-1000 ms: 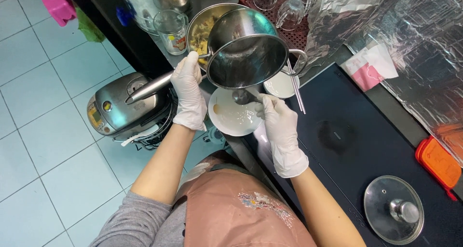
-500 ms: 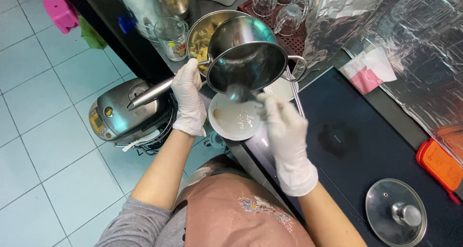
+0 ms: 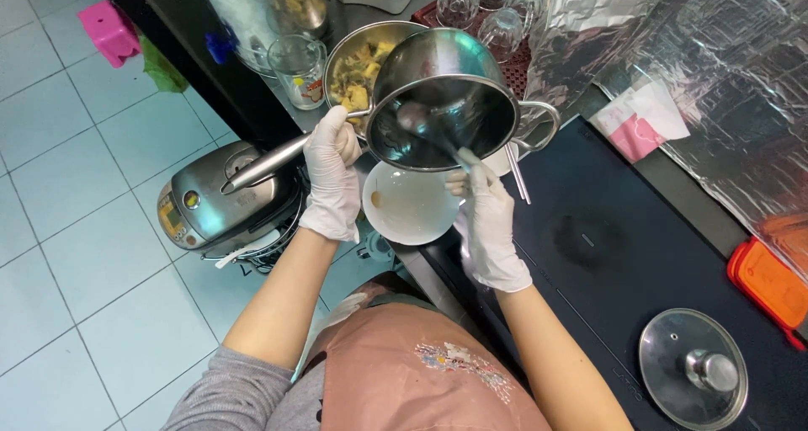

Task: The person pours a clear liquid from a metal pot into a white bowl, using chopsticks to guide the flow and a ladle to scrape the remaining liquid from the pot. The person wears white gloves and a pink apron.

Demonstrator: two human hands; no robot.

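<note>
Left hand (image 3: 331, 174), white glove, fingers wrapped tight round the long handle of a steel saucepan (image 3: 442, 103). Pan held above the desk (image 3: 640, 229), tipped so its open mouth faces down toward a white bowl (image 3: 410, 204) directly beneath it.

Right hand (image 3: 486, 220), also gloved, fingers pinched together on the handle of a spoon (image 3: 425, 128); spoon head reaches up inside the pan. Pan interior looks nearly bare; a small yellowish smear sits in the bowl.

Bowl rests at the desk edge, between the two hands. Behind the pan: a metal bowl of yellow food pieces (image 3: 362, 65), a glass cup (image 3: 296, 65). Rice cooker (image 3: 223, 204) on the floor left of the left forearm. Glass lid (image 3: 692, 368) lies on the dark desk, well apart, lower right.
</note>
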